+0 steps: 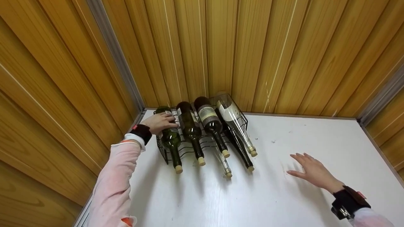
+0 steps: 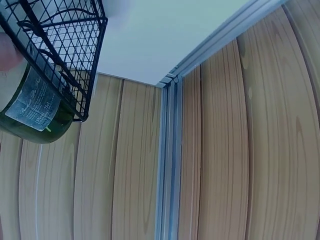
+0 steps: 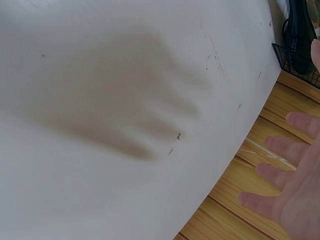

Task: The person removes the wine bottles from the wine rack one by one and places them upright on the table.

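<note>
Pink sleeve (image 1: 112, 186) runs up the near left edge of the head view to the left hand (image 1: 161, 122), which lies with curled fingers over the shoulder of the leftmost green bottle (image 1: 170, 138), gripping it where it rests in the black wire rack (image 1: 161, 148). That rack sits at the back left corner of the white desk (image 1: 277, 195), against the wood-panelled wall (image 1: 252, 53), and the bottle lies on its side in the outermost left slot, cork end toward the person. Beside it lie two more dark bottles (image 1: 192, 129), a clear bottle (image 1: 235, 121) on the right side and others lower down. From the left wrist view, the green bottle's label shows behind the rack's mesh. Well apart to the right, the right hand (image 1: 312, 171) hovers over bare desk, fingers spread and straight, holding nothing, its shadow beneath it.
</note>
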`<state>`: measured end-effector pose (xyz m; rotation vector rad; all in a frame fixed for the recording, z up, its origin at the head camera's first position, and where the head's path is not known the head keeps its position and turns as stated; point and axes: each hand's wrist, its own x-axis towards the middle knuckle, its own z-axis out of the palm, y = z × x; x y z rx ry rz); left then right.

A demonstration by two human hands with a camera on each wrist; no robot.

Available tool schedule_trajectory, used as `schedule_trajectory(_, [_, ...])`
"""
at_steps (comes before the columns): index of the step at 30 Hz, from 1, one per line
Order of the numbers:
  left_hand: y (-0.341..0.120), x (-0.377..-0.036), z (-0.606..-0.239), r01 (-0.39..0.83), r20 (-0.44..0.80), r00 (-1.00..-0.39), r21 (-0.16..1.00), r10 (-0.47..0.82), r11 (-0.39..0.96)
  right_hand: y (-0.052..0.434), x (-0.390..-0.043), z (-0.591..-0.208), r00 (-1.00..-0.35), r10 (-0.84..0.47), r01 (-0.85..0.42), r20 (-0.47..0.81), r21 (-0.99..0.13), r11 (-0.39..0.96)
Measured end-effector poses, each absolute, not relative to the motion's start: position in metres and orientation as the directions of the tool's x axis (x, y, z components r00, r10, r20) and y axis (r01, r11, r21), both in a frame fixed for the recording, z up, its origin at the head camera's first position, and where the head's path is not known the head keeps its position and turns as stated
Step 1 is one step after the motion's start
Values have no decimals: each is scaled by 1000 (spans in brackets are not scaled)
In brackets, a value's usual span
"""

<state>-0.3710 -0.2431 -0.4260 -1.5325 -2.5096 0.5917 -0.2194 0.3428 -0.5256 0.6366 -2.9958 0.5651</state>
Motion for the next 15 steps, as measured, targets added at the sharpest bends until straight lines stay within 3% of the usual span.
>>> schedule_trajectory(10, [-253,-367,-427,811,62,-500,-316,864,492,341,-219,-528,-917,-381,-399,120,-346,849])
schedule_trajectory(15, [-251,-369,-425,835,155,-455,-267,877,481,344,-219,-530,-924,-366,-382,114,-349,856])
